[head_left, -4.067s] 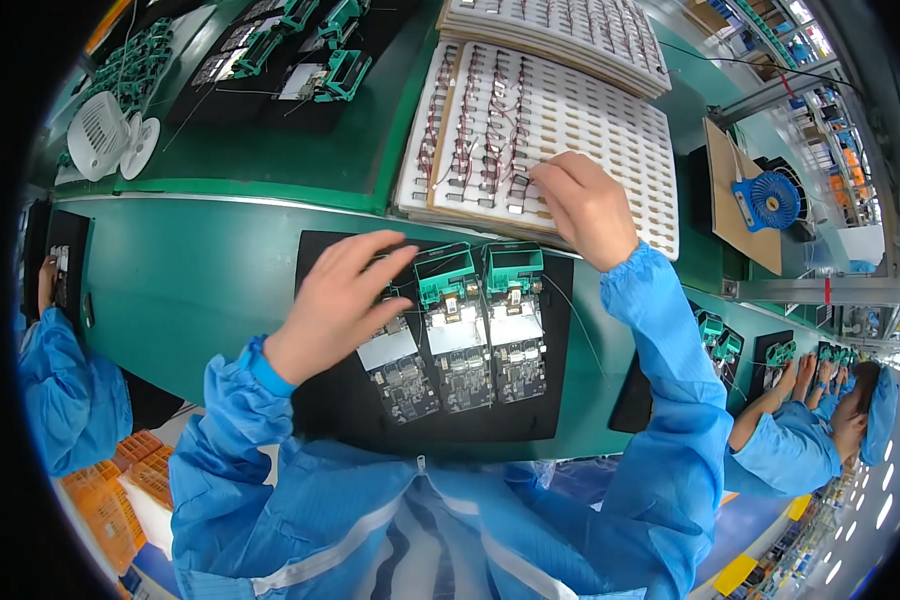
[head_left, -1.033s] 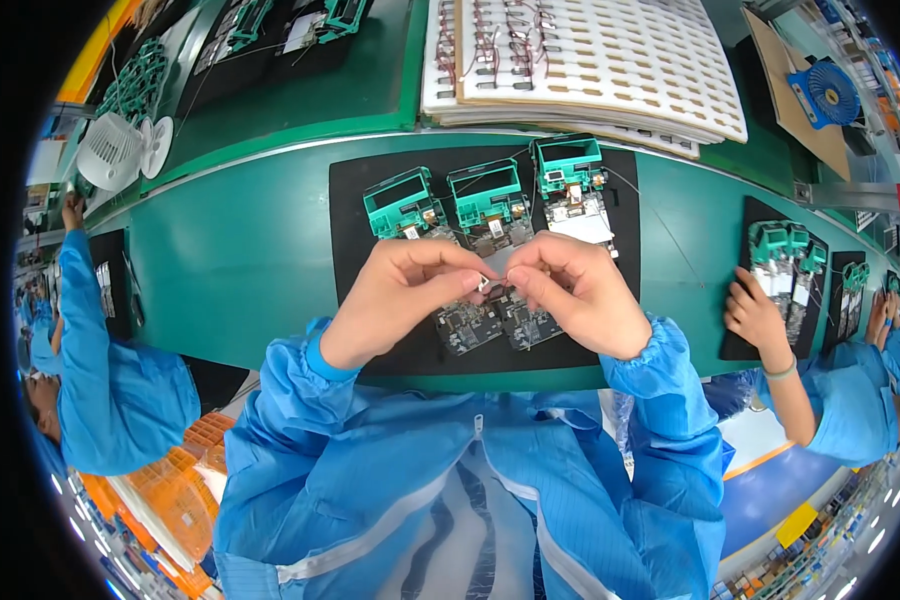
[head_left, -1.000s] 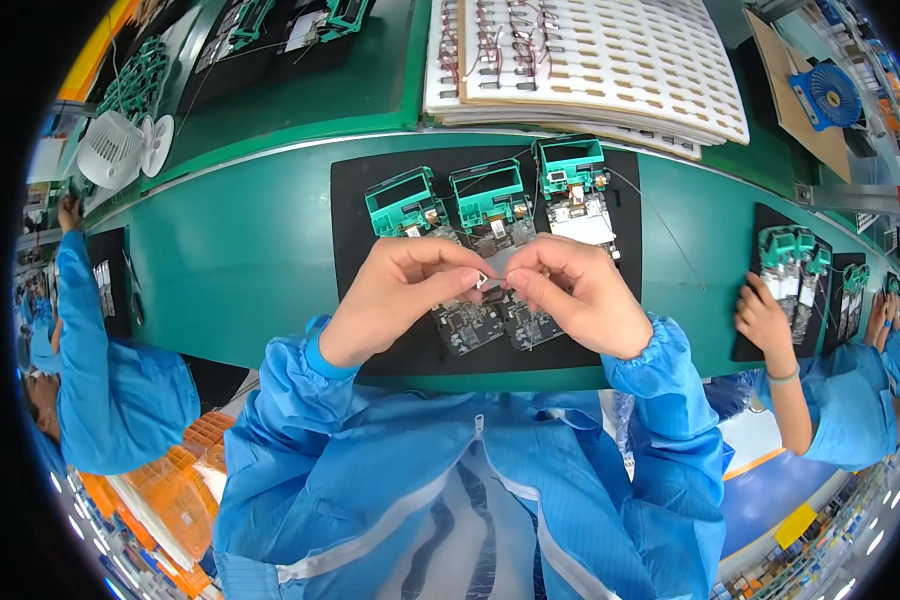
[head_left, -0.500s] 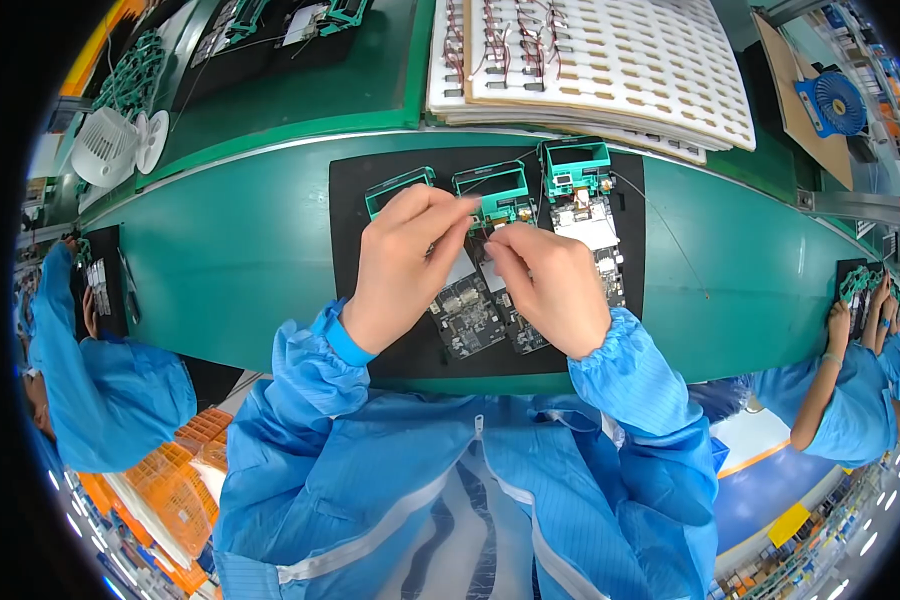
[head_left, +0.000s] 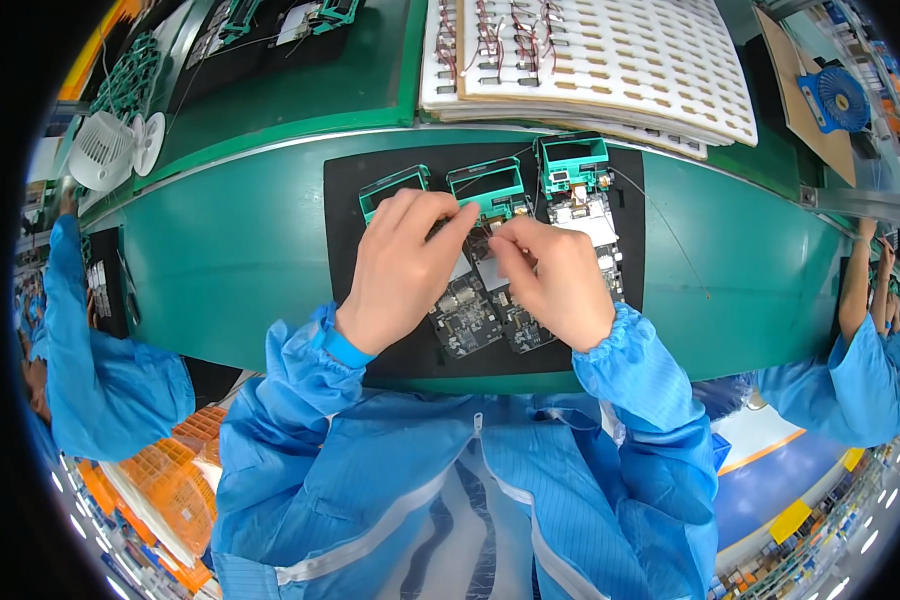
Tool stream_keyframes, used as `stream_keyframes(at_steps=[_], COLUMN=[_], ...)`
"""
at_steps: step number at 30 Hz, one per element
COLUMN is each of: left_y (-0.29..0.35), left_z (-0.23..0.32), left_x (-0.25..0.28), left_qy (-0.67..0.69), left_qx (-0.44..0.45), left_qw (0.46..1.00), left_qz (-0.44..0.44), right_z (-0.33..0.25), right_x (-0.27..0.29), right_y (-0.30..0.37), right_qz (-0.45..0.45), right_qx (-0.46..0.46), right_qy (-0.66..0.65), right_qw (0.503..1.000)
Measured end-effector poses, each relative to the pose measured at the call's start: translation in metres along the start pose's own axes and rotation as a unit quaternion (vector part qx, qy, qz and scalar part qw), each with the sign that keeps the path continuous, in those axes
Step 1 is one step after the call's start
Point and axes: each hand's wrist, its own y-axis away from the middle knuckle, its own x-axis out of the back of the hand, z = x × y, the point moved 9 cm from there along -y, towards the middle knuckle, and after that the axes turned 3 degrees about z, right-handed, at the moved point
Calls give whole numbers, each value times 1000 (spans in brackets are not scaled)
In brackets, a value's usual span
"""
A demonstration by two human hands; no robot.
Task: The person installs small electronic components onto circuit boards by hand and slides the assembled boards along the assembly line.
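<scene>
Three green plastic frames, the left (head_left: pixel 368 208), middle (head_left: pixel 518 203) and right (head_left: pixel 550 184), lie in a row on a black mat (head_left: pixel 344 185). Circuit boards reach from them toward me: a left board (head_left: pixel 467 318), a middle board (head_left: pixel 523 327) and a right board (head_left: pixel 611 262). Just below the middle frame, my left hand (head_left: pixel 398 265) has its fingers closed in a pinch. Close by on the right, my right hand (head_left: pixel 562 278) pinches with thumb and forefinger over the middle board. Whatever lies between the fingertips is too small and hidden to name.
White foam trays (head_left: pixel 610 75) holding small wired parts are stacked beyond the mat. A thin wire (head_left: pixel 675 235) trails from the right frame across the green table (head_left: pixel 750 260). Far left stands a white fan (head_left: pixel 105 150), far right a blue fan (head_left: pixel 836 100). Co-workers in blue sit on both sides.
My left fingertips have dropped slightly toward the middle frame's lower edge, while my right hand stays nearly in place. Co-workers on both sides have moved their arms.
</scene>
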Motion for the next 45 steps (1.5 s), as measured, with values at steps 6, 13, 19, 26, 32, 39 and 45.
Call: stream_keyframes(at_steps=[6, 13, 19, 26, 32, 39, 45], left_y=[9, 10, 38, 74, 82, 82, 83], left_z=[36, 4, -15, -49, -80, -85, -78], left_x=[-16, -2, 32, 69, 83, 73, 68], left_qy=[-246, -118, 220, 227, 144, 77, 51], left_qx=[-175, -126, 116, 187, 194, 107, 64], left_qw=[948, 981, 968, 955, 964, 986, 993], left_qz=[-97, -88, -12, 46, 113, 98, 85], right_z=[21, 27, 0, -37, -73, -73, -65], right_x=[-11, -8, -38, -86, -105, -117, -115], right_y=[6, 31, 45, 31, 8, 3, 2], right_qz=[-93, -146, -161, -96, 33, 36, 35], right_qx=[-131, -237, -275, -135, 85, 85, 64], right_qy=[-104, -222, -327, -236, 27, 96, 104], right_qw=[982, 934, 890, 958, 995, 991, 992])
